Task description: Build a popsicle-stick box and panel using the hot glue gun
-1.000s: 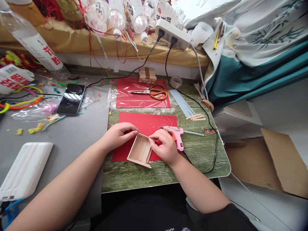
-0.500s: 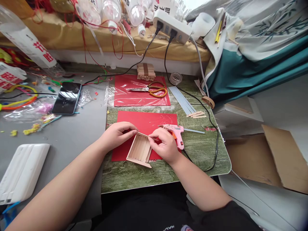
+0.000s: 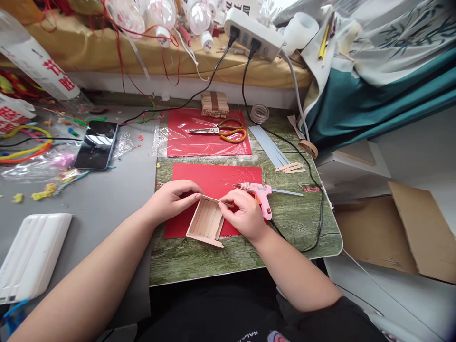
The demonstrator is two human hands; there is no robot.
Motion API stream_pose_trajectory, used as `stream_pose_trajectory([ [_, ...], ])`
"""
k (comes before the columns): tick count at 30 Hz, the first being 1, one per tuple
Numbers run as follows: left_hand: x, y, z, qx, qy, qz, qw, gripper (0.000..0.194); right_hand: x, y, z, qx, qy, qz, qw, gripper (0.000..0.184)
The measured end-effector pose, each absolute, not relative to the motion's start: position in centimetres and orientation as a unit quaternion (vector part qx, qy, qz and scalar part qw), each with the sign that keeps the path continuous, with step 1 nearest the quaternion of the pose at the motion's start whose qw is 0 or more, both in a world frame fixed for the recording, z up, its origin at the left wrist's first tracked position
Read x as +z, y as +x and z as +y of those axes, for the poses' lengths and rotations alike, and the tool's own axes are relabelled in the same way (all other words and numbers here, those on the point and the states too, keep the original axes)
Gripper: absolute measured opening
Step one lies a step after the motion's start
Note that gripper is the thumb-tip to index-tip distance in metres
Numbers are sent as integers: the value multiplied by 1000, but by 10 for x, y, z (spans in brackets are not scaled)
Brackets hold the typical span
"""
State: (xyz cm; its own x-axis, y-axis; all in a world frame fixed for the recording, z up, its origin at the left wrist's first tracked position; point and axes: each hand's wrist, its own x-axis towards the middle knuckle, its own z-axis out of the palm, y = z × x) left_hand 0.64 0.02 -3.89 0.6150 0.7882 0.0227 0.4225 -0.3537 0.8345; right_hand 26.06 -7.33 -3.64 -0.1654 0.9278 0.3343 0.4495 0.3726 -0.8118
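A small tray-like frame of popsicle sticks (image 3: 205, 219) lies partly on a red sheet (image 3: 210, 175), its near edge over the green wood-patterned table. Along its far edge runs a popsicle stick (image 3: 211, 198). My left hand (image 3: 177, 199) pinches that stick's left end between thumb and fingers. At the other end, my right hand (image 3: 244, 211) grips the same stick, its fingertips closed by the frame's far right corner. Just beyond my right hand rests a pink hot glue gun (image 3: 262, 194), with a glue stick (image 3: 288, 192) poking out of its back.
Scissors (image 3: 217, 130) and a bundle of popsicle sticks (image 3: 214, 104) lie on wrapped red paper (image 3: 210, 148). Glue sticks (image 3: 268, 145) lie to the right, beside a looping black cord (image 3: 321, 213). On the left are a phone (image 3: 97, 145) and a white power bank (image 3: 33, 256).
Both hands keep their hold on the stick at the frame's far edge. The whole view has shifted slightly; nothing else has visibly moved.
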Motion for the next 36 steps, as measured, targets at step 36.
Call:
stream_pose_trajectory([
  [36, 4, 39, -5, 123, 939, 290, 135, 15, -40, 262, -78, 237, -495, -731, 405, 17],
])
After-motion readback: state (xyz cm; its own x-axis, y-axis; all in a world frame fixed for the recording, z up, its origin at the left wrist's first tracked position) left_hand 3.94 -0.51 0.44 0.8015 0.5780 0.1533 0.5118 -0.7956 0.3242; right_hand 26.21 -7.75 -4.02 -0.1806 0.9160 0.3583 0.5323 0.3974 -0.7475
